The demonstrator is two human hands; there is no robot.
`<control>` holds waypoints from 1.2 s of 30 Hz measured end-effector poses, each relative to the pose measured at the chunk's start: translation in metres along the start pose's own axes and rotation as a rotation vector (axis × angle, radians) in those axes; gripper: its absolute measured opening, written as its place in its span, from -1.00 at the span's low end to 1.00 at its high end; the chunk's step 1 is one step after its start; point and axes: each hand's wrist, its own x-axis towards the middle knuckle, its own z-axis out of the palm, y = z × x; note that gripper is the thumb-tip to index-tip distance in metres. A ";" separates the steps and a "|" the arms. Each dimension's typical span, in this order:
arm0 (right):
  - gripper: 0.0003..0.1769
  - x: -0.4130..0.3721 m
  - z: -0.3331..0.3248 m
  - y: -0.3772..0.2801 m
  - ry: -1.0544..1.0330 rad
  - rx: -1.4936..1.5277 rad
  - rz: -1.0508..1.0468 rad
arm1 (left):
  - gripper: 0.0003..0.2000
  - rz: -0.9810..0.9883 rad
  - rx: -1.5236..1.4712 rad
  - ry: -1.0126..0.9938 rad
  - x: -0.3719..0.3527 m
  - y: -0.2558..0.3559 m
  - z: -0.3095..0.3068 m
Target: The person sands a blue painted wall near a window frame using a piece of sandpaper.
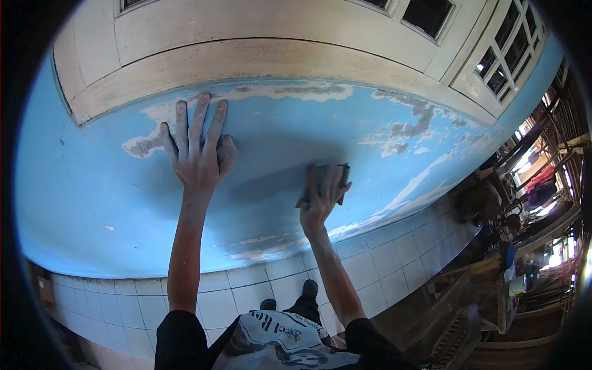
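My left hand (198, 148) lies against the blue wall (265, 145) with its fingers spread, fingertips on a patch of peeled, whitish paint just below the cream window frame (246, 58). Nothing is in it. Lower and to the right, my right hand (320, 200) presses a dark, flat, roughly square piece (312, 179) to the wall, its fingers laid over the back. Slight blur covers this hand, and the piece's material is hard to tell. Bare grey and white patches (419, 120) mark the paint to the right.
White tiles (246, 302) cover the floor below the wall, with my dark shoes (310, 288) on them. A paned window (509, 49) is at the upper right. Wooden furniture (456, 308) and cluttered items stand at the right side.
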 end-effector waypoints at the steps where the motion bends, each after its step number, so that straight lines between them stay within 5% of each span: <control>1: -0.67 -0.012 0.004 0.006 -0.095 -0.005 -0.064 | -0.49 0.000 -0.006 -0.006 0.000 0.000 -0.001; 21: -0.69 0.002 0.005 0.000 0.122 -0.023 0.007 | -0.48 0.009 0.000 0.015 -0.002 0.000 0.001; 23: -0.66 -0.007 0.003 0.003 -0.001 -0.052 0.018 | -0.49 0.007 -0.003 0.022 0.000 0.000 0.001; 30: -0.48 -0.006 0.010 -0.013 0.043 0.161 -0.127 | -0.50 0.010 -0.018 0.032 -0.001 0.000 0.002; 36: -0.47 0.005 0.002 -0.004 0.069 0.034 0.045 | -0.53 0.009 -0.013 0.030 -0.001 -0.002 0.002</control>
